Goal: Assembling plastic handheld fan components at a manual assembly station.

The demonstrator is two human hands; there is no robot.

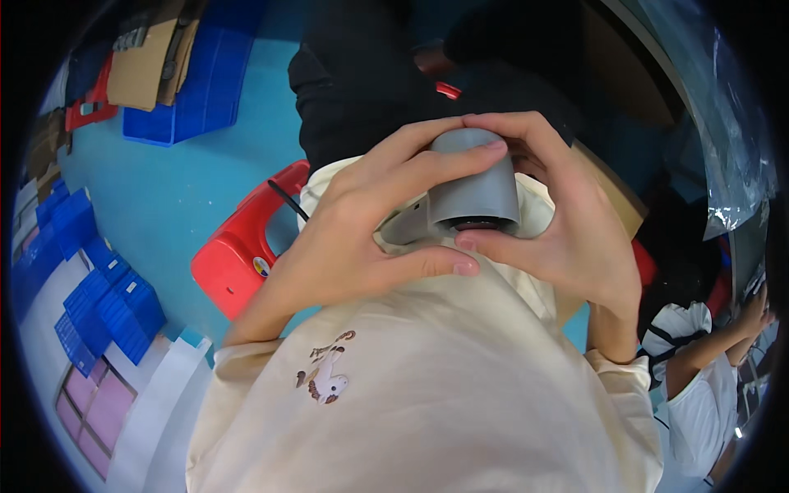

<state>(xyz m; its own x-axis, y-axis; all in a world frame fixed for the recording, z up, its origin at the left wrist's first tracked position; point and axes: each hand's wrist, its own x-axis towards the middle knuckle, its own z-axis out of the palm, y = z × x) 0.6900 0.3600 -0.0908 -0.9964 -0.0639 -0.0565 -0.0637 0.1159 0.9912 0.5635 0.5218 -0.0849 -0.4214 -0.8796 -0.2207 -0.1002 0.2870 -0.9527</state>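
Observation:
A grey cylindrical housing point(475, 187) with a dark round recess at its near end is held up between my two hands, above my lap. My left hand point(349, 209) has its fingers over the left side and top of it, with the thumb stretched below its near end. My right hand point(575, 218) wraps the right side, its thumb pressing by the rim of the recess. A flat grey piece point(407, 223) sticks out to the left of the housing, partly behind my left hand; whether it is joined on cannot be made out.
To my left is a red plastic stool point(233, 259). A blue crate point(185, 107) with cardboard stands farther left, and several blue bins point(107, 308) are stacked at the left edge. Clear plastic sheeting point(731, 156) hangs at right. Another person point(699, 394) works at lower right.

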